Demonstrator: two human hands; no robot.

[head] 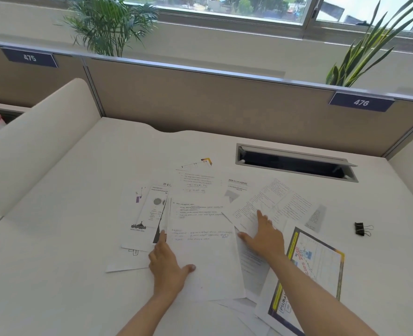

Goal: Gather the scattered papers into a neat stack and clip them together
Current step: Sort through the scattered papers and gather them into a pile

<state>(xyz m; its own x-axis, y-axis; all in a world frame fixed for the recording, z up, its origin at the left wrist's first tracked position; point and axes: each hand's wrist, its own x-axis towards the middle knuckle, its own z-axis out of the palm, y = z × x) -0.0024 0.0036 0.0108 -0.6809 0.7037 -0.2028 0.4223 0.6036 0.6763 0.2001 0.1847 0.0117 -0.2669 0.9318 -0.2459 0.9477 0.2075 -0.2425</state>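
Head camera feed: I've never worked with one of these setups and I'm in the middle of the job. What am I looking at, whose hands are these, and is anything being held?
There is no machine here. One wide-angle camera sits on a person's head and looks forward and down, so the arms entering from the bottom are that person's own.

The white desk is covered with scattered papers. The left hand lies flat at the left edge of a handwritten sheet. The right hand presses flat on a printed sheet. Neither hand grips anything; the fingers are spread open.

A colourful flyer lies at the near right. A black binder clip waits untouched further right.
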